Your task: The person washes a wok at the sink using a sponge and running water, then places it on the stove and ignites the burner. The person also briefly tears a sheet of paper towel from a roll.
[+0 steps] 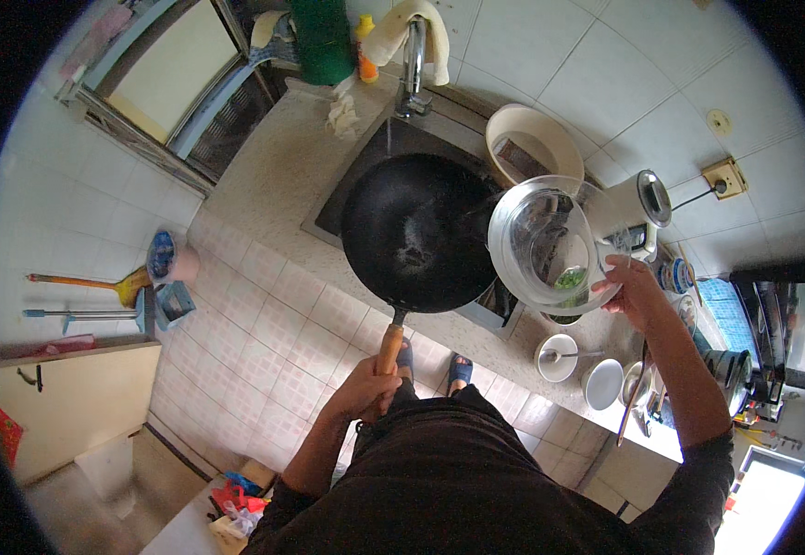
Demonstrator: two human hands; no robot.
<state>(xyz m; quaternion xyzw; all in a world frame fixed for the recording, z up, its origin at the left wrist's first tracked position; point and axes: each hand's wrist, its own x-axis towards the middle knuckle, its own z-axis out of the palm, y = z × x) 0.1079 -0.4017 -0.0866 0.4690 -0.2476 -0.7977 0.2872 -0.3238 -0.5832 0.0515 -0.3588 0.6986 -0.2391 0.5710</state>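
My left hand [368,390] is closed around the wooden handle [390,349] of a black wok [420,236], which I hold over the sink [378,156]. A whitish wet patch shows at the bottom of the wok. My right hand [628,288] grips the rim of a clear bowl [541,243], tilted beside the wok's right edge. Through the clear bowl, chopped greens [572,278] are visible. A thin stream of water runs from the chrome faucet [413,66], which has a cloth [437,41] draped over it.
Right of the sink stand a cream basin [565,142], a white electric appliance with a lid [652,198], a white bowl with a spoon [556,366] and other bowls [602,385]. A green container [319,41] and a yellow bottle [366,52] are at the back left.
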